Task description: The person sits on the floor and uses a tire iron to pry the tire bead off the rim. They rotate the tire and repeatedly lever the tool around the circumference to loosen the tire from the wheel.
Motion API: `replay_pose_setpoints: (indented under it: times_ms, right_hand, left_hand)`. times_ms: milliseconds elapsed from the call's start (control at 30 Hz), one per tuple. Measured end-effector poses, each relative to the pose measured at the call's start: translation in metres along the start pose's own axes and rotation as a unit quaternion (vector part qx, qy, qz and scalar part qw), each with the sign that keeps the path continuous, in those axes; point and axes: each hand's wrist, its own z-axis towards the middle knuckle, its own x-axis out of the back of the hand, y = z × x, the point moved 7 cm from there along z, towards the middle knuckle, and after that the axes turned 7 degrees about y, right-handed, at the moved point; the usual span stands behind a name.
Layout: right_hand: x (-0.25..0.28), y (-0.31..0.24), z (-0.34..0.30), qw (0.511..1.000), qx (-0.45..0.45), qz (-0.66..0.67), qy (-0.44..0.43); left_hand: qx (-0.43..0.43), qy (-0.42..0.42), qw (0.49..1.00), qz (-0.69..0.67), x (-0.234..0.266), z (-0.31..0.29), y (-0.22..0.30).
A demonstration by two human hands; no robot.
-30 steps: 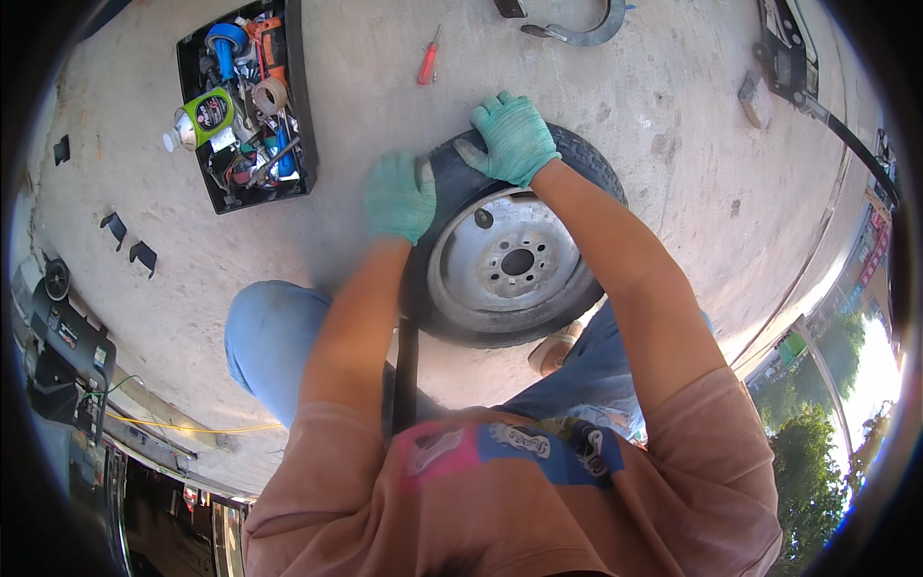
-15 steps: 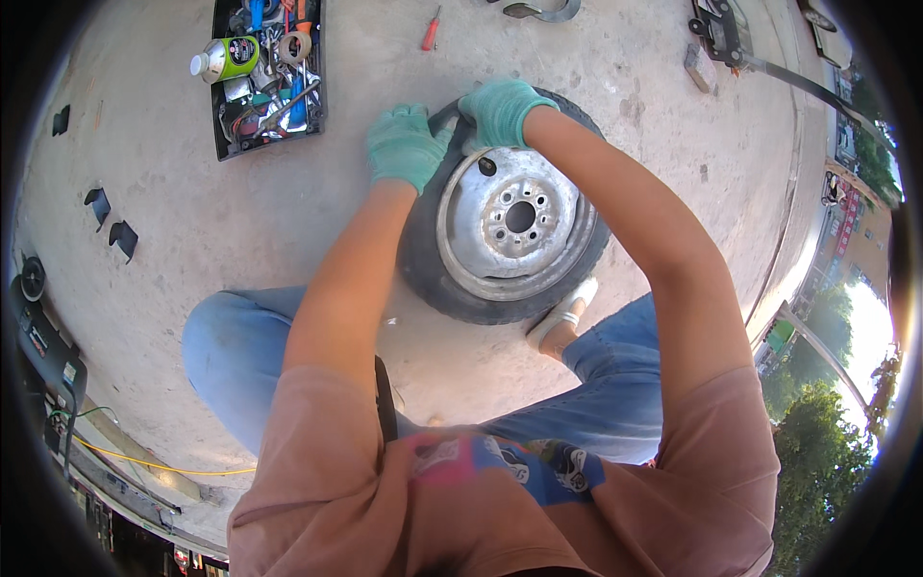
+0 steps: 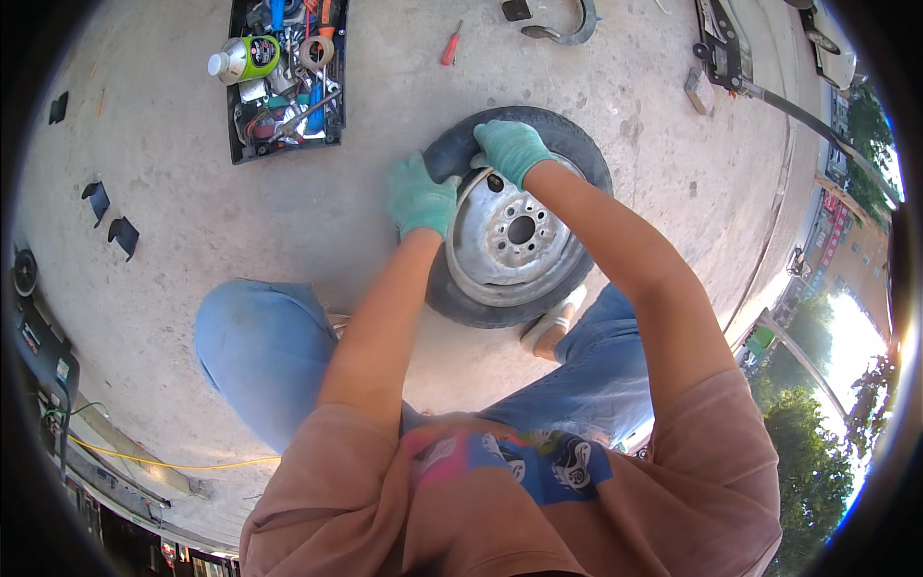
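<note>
A black tire (image 3: 585,135) on a silver steel wheel rim (image 3: 481,236) lies flat on the concrete between my legs. My left hand (image 3: 421,195), in a green glove, grips the tire's left side, with its thumb over the sidewall and its other fingers toward the outer edge. My right hand (image 3: 511,149), gloved alike, is closed at the tire's inner edge, where the rubber meets the upper rim. Its fingertips are partly hidden. Below it, a dark oval hole shows in the rim, near the bolt holes and the round centre opening.
A black tool tray (image 3: 236,125) full of hand tools stands at the far left, with a green and silver bottle (image 3: 242,60) on it. A red-handled screwdriver (image 3: 451,46) lies beyond the tire. A floor jack (image 3: 726,48) and a brick (image 3: 700,90) are at the far right.
Both hands have come nearer to me along the tire, the left also shifting right. The right hand has moved from the tire's upper part to the rim's edge.
</note>
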Motion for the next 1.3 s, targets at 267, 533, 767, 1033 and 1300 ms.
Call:
replay_pose_setpoints:
  times_ms: [267, 533, 767, 1033, 1300]
  right_hand:
    - [-0.007, 0.007, 0.014, 0.999, -0.018, 0.011, -0.037]
    - [0.000, 0.004, 0.012, 0.999, -0.025, 0.012, -0.039]
    - [-0.001, 0.010, 0.022, 0.996, -0.034, -0.026, -0.077]
    - [0.016, 0.005, 0.018, 0.996, -0.059, -0.059, -0.004]
    - [0.013, -0.091, -0.039, 0.967, 0.006, 0.024, 0.254]
  left_hand:
    - [0.004, 0.026, 0.999, -0.024, -0.005, 0.002, -0.003]
    - [-0.044, 0.030, 0.998, -0.032, -0.009, 0.001, -0.010]
    - [-0.089, 0.027, 0.993, -0.073, -0.012, 0.001, -0.011]
    - [-0.232, 0.013, 0.972, -0.015, -0.003, 0.019, -0.010]
    - [-0.315, -0.169, 0.881, 0.311, 0.140, 0.030, -0.116]
